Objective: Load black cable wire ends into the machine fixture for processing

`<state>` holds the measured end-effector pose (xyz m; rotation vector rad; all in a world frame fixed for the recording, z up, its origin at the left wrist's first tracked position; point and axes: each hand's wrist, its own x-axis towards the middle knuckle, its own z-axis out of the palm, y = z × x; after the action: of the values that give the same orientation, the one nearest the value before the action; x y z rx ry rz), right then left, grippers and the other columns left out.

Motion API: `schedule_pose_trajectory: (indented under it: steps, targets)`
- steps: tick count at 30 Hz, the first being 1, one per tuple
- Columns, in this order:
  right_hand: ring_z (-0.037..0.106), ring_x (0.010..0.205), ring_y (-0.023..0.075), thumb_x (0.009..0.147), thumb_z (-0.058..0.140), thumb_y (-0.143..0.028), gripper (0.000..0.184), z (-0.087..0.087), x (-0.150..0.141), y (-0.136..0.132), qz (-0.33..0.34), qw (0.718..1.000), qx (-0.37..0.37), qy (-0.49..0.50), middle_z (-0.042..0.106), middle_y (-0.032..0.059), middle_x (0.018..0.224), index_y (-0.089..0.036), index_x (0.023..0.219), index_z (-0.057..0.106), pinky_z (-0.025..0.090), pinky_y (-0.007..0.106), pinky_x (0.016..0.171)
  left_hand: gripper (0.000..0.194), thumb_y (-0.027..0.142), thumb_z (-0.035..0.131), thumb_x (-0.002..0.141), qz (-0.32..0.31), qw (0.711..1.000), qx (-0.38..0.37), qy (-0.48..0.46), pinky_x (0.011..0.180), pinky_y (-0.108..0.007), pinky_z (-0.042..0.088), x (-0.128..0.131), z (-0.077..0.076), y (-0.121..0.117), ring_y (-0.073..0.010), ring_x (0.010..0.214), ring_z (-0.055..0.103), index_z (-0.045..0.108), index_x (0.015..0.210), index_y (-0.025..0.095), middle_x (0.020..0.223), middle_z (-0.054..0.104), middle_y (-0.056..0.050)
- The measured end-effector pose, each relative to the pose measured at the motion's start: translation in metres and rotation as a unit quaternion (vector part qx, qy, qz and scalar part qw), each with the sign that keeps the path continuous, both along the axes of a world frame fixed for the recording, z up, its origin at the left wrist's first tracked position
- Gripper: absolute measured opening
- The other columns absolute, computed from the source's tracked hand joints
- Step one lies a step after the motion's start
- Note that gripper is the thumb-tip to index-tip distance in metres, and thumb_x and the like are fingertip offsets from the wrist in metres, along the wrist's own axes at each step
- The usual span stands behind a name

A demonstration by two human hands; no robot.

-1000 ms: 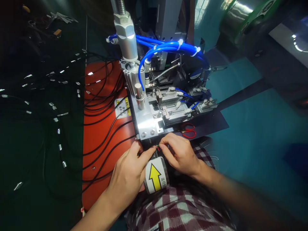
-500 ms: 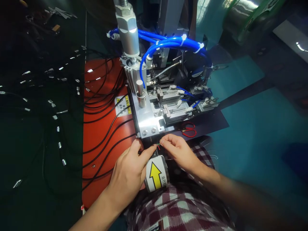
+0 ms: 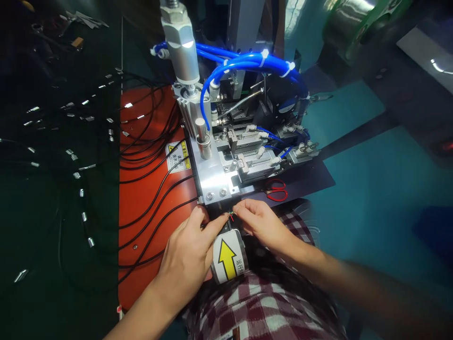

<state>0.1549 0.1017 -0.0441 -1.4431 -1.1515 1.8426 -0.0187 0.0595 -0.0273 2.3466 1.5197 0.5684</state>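
Observation:
Thin coloured wires (image 3: pixel 231 216), red and green among them, show between my two hands at the machine's front edge. My left hand (image 3: pixel 191 245) is closed, its thumb and fingers pinching at the wires' left side; its fingertips are partly hidden. From the right, my right hand (image 3: pixel 258 219) pinches the wires between thumb and forefinger. Just beyond my hands stands the metal machine (image 3: pixel 210 182) with its pneumatic cylinders. A rounded part with a yellow arrow label (image 3: pixel 227 257) sits right below my fingertips.
Several black cables (image 3: pixel 152 208) with shiny metal ends run across the red plate (image 3: pixel 141 283) on the left. Red-handled scissors (image 3: pixel 276 190) lie right of the machine. Blue air hoses (image 3: pixel 247 60) arch over it. A warning label (image 3: pixel 179 157) is stuck on the plate.
The whole view has shifted slightly, so the machine appears a little further left. Both hands keep their pinch on the wires, with only small finger movement.

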Motion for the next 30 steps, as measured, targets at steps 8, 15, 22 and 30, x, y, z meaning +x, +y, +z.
schedule_pose_trajectory:
  steps: [8, 15, 22, 30]
  targets:
    - [0.034, 0.041, 0.0071, 0.086, 0.051, -0.039, 0.030, -0.001, 0.001, 0.000, 0.017, 0.999, 0.028, -0.021, 0.041, -0.0082, 0.043, -0.017, 0.066, 0.050, 0.025, 0.022, 0.044, 0.038, 0.014, 0.037, 0.091, -0.002, 1.000, 0.008, 0.002, 0.054, -0.029, 0.049, 0.000, 0.002, 0.001, -0.0193, 0.068, 0.056, 0.067, 0.114, 0.015, 0.082, 0.050, -0.007]
    - [0.036, 0.042, 0.0071, 0.083, 0.056, -0.048, 0.033, -0.007, 0.006, -0.001, 0.017, 0.997, 0.011, 0.078, 0.044, -0.0086, 0.046, -0.017, 0.073, 0.052, 0.030, 0.022, 0.048, 0.036, 0.018, 0.038, 0.093, 0.007, 1.000, -0.004, -0.019, 0.057, -0.028, 0.049, 0.000, -0.002, 0.000, -0.0176, 0.071, 0.056, 0.064, 0.118, 0.018, 0.086, 0.050, -0.007]
    - [0.045, 0.051, 0.0094, 0.089, 0.053, -0.035, 0.019, -0.015, 0.006, -0.009, 0.019, 0.989, 0.144, -0.025, 0.048, -0.0041, 0.064, -0.018, 0.080, 0.053, 0.034, 0.022, 0.047, 0.035, 0.016, 0.038, 0.093, -0.002, 1.000, 0.000, -0.017, 0.058, -0.027, 0.049, -0.002, -0.004, -0.001, -0.0167, 0.071, 0.056, 0.062, 0.119, 0.018, 0.088, 0.051, -0.006]
    - [0.048, 0.061, 0.0117, 0.092, 0.049, -0.024, 0.013, 0.019, 0.015, -0.015, 0.085, 0.961, 0.257, -0.051, 0.051, -0.0013, 0.069, -0.019, 0.080, 0.052, 0.037, 0.023, 0.052, 0.031, 0.025, 0.053, 0.090, 0.110, 0.955, -0.182, -0.206, 0.060, -0.023, 0.051, 0.006, 0.025, -0.019, -0.0162, 0.079, 0.060, 0.051, 0.121, 0.023, 0.096, 0.059, -0.005]
